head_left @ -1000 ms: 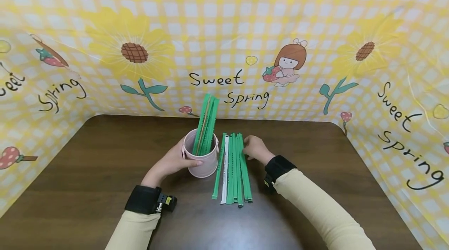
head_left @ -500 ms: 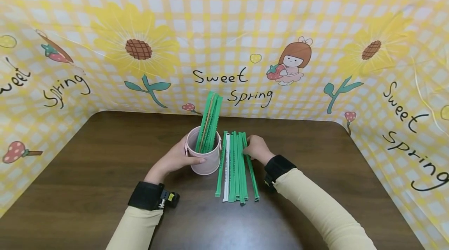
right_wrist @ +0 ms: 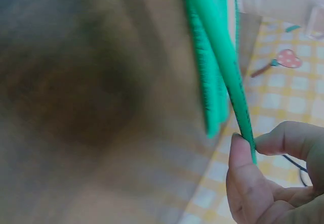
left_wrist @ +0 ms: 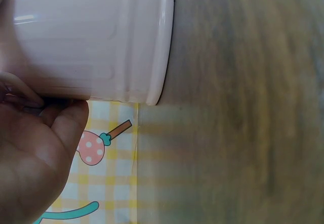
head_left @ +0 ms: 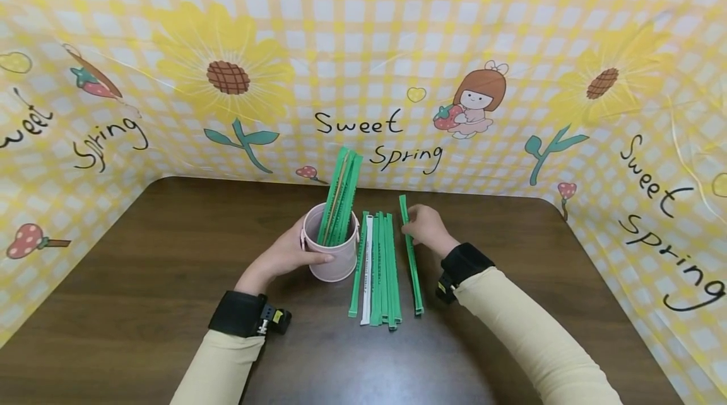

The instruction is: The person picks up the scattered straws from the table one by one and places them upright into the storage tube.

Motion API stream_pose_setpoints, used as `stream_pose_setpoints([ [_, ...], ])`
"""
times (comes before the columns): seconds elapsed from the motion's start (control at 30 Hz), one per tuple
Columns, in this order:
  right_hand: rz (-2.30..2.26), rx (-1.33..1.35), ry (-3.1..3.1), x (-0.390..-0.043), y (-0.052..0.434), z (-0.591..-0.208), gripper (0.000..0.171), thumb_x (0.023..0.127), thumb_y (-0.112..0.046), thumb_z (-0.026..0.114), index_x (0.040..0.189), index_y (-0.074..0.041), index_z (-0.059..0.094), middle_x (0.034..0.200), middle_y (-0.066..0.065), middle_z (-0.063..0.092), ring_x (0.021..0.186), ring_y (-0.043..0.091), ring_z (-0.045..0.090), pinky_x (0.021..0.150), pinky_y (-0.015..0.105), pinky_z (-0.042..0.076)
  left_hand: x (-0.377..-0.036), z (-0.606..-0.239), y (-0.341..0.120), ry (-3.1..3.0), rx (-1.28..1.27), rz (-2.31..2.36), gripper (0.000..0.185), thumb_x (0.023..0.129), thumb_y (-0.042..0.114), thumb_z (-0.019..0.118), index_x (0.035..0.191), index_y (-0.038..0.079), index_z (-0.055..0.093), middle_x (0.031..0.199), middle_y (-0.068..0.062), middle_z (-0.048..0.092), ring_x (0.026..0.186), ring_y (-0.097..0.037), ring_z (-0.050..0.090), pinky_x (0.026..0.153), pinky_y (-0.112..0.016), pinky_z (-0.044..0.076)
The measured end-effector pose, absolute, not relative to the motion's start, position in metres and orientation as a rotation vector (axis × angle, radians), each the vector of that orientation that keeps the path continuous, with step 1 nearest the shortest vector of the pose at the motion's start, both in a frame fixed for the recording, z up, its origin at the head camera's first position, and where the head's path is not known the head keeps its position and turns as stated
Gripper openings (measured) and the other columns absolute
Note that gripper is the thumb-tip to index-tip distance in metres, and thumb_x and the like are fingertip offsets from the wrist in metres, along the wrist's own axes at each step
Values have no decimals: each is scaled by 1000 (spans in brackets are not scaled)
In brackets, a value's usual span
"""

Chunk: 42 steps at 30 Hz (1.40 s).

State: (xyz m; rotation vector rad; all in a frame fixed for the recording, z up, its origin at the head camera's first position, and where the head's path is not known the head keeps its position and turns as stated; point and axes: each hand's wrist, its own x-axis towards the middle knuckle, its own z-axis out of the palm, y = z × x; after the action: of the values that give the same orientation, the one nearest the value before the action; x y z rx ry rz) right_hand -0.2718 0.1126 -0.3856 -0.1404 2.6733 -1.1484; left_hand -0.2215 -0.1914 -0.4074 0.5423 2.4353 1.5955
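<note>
A small pink bucket (head_left: 334, 267) stands on the table with a bunch of long green wrapped sticks (head_left: 344, 193) leaning in it, one brownish strip among them. My left hand (head_left: 281, 255) grips the bucket from its left side, thumb across the front; the left wrist view shows the palm (left_wrist: 35, 153) against the bucket wall (left_wrist: 86, 37). Between thumb and fingers of my right hand (head_left: 430, 226), one long green wrapped stick (head_left: 413, 272) is pinched near its far end. The right wrist view shows that pinch, with fingertips (right_wrist: 242, 155) on the stick (right_wrist: 228, 64).
Several more green sticks (head_left: 383, 272) lie side by side right of the bucket, with a white one (head_left: 366, 279) among them. Behind the brown table (head_left: 170, 253) rises a yellow checked cloth (head_left: 363, 33) that also covers both sides.
My right hand has separated one green stick from the row's right edge and moved it right and farther back. My left hand keeps its grip on the bucket; the whole view has shifted slightly.
</note>
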Motion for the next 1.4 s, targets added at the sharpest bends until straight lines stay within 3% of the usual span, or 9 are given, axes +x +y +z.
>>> stream_pose_setpoints([
  [0.2, -1267, -221, 2704, -271, 114, -355, 54, 96, -4, 59, 148, 7, 45, 88, 9, 59, 69, 23, 61, 67, 28, 52, -223, -408, -191, 2441, 550, 1594, 104, 81, 19, 87, 161, 10, 22, 155, -21, 43, 140, -41, 45, 115, -60, 40],
  [0.4, -1554, -287, 2718, -272, 108, -316, 55, 96, -1, 56, 149, 4, 44, 105, 13, 57, 86, 21, 59, 69, 24, 54, -222, -408, -191, 2440, 564, 1593, 103, 81, 20, 87, 161, 10, 22, 154, -22, 44, 139, -41, 45, 115, -60, 39],
  [0.57, -1989, -323, 2648, -268, 93, -283, 56, 94, 2, 52, 149, 2, 41, 104, 5, 51, 84, 7, 51, 73, 19, 53, -223, -410, -193, 2446, 576, 1584, 103, 81, 21, 87, 161, 8, 22, 154, -23, 44, 139, -41, 45, 115, -62, 39],
  [0.73, -2318, -508, 2540, -263, 75, -266, 55, 94, 3, 52, 146, 2, 36, 104, 0, 47, 90, 8, 51, 76, 16, 49, -223, -410, -193, 2460, 589, 1578, 102, 82, 20, 86, 160, 7, 22, 152, -23, 45, 137, -41, 46, 113, -58, 41],
  [0.9, -2394, -619, 2579, -260, 60, -266, 48, 94, 3, 53, 141, 5, 39, 102, 0, 49, 90, 6, 51, 83, 21, 45, -224, -410, -191, 2465, 600, 1577, 102, 82, 19, 86, 161, 8, 22, 153, -23, 44, 138, -41, 46, 113, -57, 42],
  [1.03, -2339, -621, 2621, -258, 53, -271, 45, 95, 3, 54, 139, 4, 40, 103, 3, 50, 93, 10, 51, 86, 27, 43, -226, -410, -191, 2462, 621, 1585, 101, 82, 18, 86, 160, 7, 23, 153, -23, 45, 138, -41, 47, 113, -55, 41],
  [1.4, -2150, -779, 2701, -255, 46, -283, 44, 96, 2, 55, 138, 5, 41, 112, 19, 53, 104, 34, 56, 73, 18, 43, -225, -412, -193, 2463, 636, 1589, 102, 82, 19, 86, 160, 5, 22, 153, -25, 44, 135, -41, 48, 111, -56, 43],
])
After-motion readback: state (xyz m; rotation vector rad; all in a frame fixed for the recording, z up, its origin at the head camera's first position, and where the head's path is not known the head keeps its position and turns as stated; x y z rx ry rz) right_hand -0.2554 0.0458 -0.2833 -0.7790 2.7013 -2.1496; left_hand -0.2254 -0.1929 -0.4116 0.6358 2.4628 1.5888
